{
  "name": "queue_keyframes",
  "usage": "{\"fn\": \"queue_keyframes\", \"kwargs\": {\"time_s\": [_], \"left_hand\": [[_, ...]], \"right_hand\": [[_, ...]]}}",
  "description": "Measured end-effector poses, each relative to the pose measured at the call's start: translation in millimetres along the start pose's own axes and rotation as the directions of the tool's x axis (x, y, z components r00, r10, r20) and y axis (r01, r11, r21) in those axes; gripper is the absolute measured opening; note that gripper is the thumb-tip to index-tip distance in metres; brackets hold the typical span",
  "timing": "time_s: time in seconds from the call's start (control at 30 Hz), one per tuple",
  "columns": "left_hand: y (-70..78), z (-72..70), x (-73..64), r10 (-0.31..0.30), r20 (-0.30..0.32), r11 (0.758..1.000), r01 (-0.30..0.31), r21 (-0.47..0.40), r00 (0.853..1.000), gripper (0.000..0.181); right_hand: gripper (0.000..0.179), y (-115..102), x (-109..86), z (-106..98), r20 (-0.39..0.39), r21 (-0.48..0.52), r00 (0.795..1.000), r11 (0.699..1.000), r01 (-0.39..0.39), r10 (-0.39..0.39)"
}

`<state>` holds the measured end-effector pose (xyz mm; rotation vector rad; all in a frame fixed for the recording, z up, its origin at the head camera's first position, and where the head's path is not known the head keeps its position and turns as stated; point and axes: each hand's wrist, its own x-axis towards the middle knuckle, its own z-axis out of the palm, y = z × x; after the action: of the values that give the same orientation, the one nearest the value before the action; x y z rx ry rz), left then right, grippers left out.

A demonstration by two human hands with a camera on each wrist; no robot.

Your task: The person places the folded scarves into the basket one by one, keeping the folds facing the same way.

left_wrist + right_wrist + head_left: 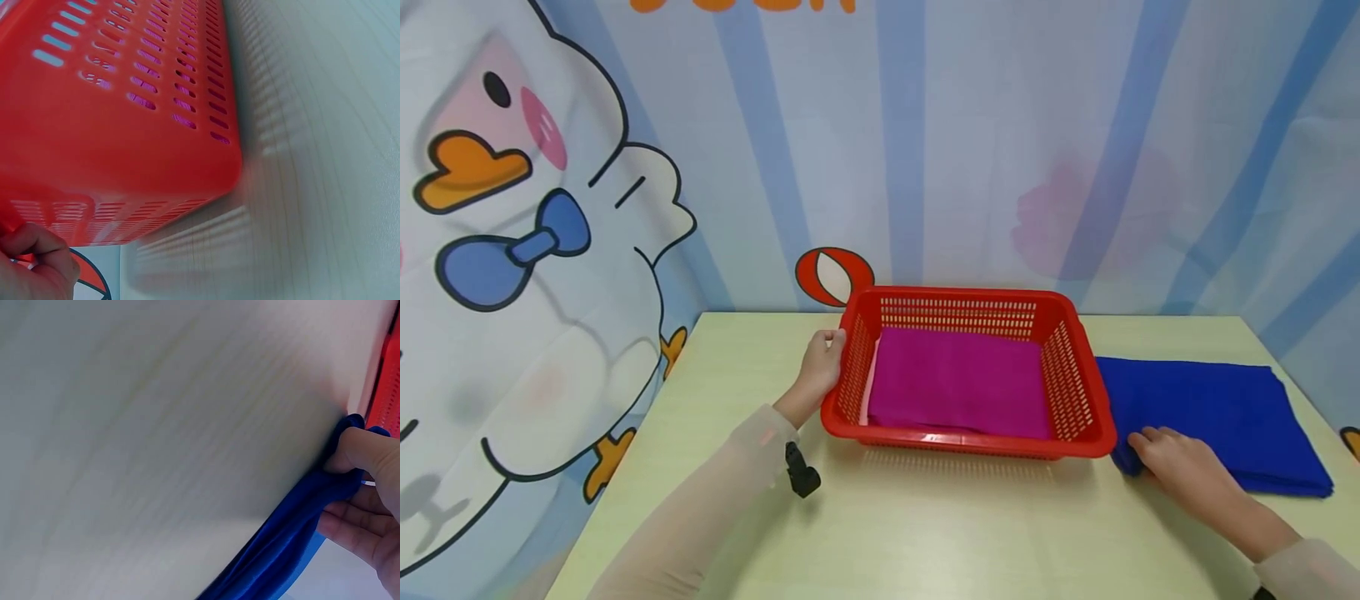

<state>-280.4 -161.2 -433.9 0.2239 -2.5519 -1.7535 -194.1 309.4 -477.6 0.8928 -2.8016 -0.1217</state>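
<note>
A red plastic basket [955, 443] with slotted walls stands mid-table. Inside it lies a folded magenta cloth [958, 379], with a pale pink edge [869, 387] showing at its left side. My left hand [822, 364] grips the basket's left rim; in the left wrist view the curled fingers of that hand [40, 262] are at the rim. To the right of the basket a folded blue cloth [1217, 421] lies flat. My right hand [1183, 467] pinches its near left corner, and the right wrist view shows the blue layers [300, 512] between thumb and fingers.
The pale wood-grain table [940, 533] carries the basket and cloth. Behind it hangs a blue-striped printed backdrop [970, 150] with a cartoon duck at the left. A black wrist device [802, 472] is on the left sleeve.
</note>
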Motion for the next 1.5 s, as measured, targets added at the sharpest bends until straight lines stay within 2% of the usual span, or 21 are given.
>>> {"fn": "queue_keyframes", "kwargs": {"time_s": [0.1, 0.57, 1.13, 1.5], "left_hand": [[-0.6, -0.5, 0.1, -0.010, 0.000, 1.000, 0.010, 0.000, 1.000, 0.042], [-0.2, -0.1, 1.3, -0.001, 0.002, 1.000, 0.001, -0.006, 1.000, 0.043], [-2.4, 1.9, 1.9, -0.026, 0.000, 1.000, 0.026, -0.016, 1.000, 0.042], [-2.2, 1.9, 2.1, -0.028, 0.003, 1.000, 0.028, -0.014, 1.000, 0.043]], "right_hand": [[0.036, -4, -2.8, -2, 0.021, 0.018, 1.000, 1.000, 0.000, -0.001], [0.040, -13, -10.6, -10, 0.018, 0.013, 1.000, 1.000, 0.021, -0.021], [0.037, -23, -19.9, -14, 0.092, 0.049, 0.996, 0.998, -0.024, 0.020], [0.034, -29, -23.0, -19, 0.189, 0.052, 0.981, 0.998, -0.044, 0.033]]}}
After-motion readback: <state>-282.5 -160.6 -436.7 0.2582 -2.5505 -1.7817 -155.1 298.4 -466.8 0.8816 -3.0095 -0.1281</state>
